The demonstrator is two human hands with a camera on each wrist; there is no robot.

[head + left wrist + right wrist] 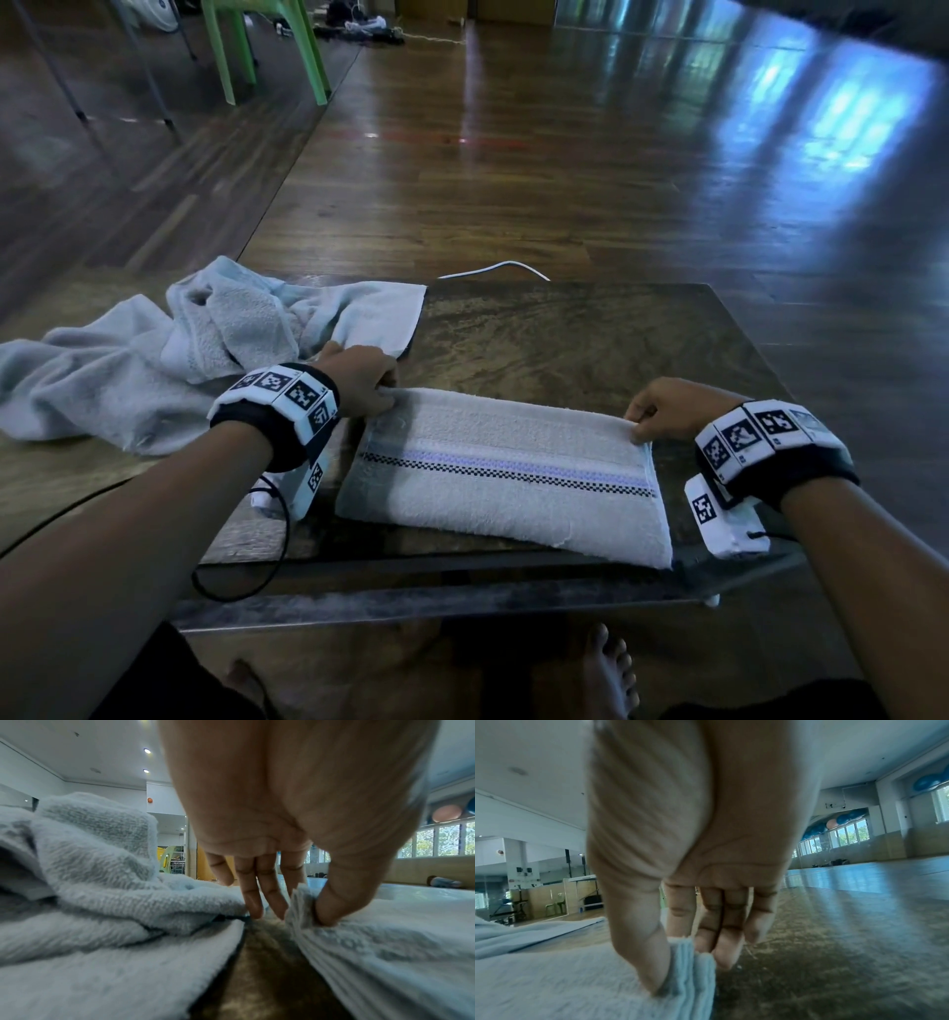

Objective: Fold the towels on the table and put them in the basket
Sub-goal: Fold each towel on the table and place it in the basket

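A cream towel (508, 473) with a checkered and purple stripe lies folded flat on the dark table (590, 334), near its front edge. My left hand (367, 383) pinches the towel's far left corner (303, 914) between thumb and index finger. My right hand (662, 411) pinches the far right corner (690, 963) the same way. A second, pale blue towel (169, 354) lies crumpled at the table's left, just beyond my left hand (282, 898). No basket is in view.
A white cable (493, 268) curves behind the table's far edge. Green chair legs (267, 51) stand far off on the wooden floor. A black cord (267, 555) hangs from my left wrist band. Bare feet (608, 673) show under the table's front edge.
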